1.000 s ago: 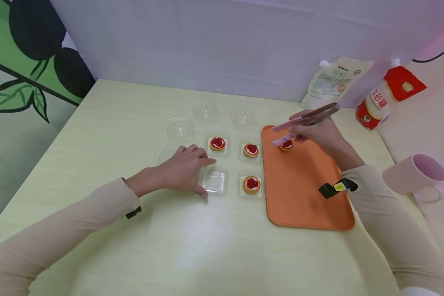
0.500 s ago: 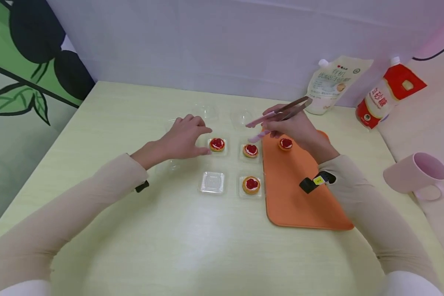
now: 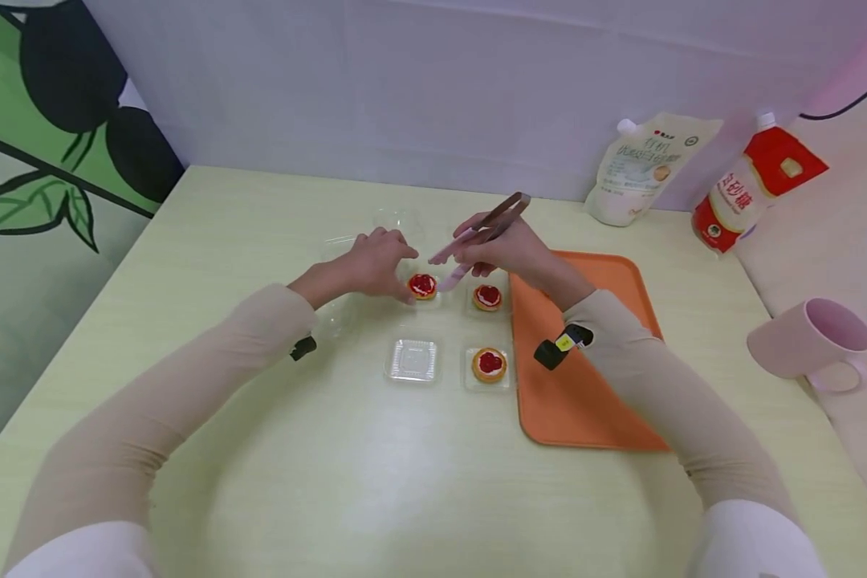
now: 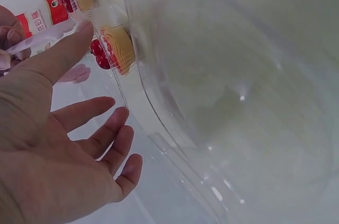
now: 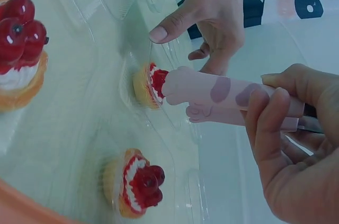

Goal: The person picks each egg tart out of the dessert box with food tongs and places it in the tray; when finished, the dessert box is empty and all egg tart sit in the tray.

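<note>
My right hand (image 3: 504, 249) grips a pair of tongs (image 3: 487, 229) with pink paw-shaped tips. The tips stand apart, close to a cherry-topped tart (image 3: 422, 286) in a clear plastic box; whether they touch it I cannot tell. On that tart's left side is my left hand (image 3: 383, 263), fingers spread and thumb apart, holding nothing. In the left wrist view its thumb and fingertips lie near the box's edge. Two more boxed tarts, one at the back (image 3: 487, 298) and one in front (image 3: 489, 365), are to the right. A clear box base (image 3: 413, 360) without a tart lies at front left.
An orange tray (image 3: 585, 425) lies right of the boxes, partly under my right arm. Clear lids (image 3: 399, 221) are at the back, some hidden by my left hand. A white pouch (image 3: 639, 172), a red sugar bag (image 3: 747, 189) and a pink mug (image 3: 809, 341) line the right side.
My left hand has moved back from the tartless box to the back-left tart. My right hand has brought the tongs leftward from the tray to that same tart. My right arm now hides the tray's tart.
</note>
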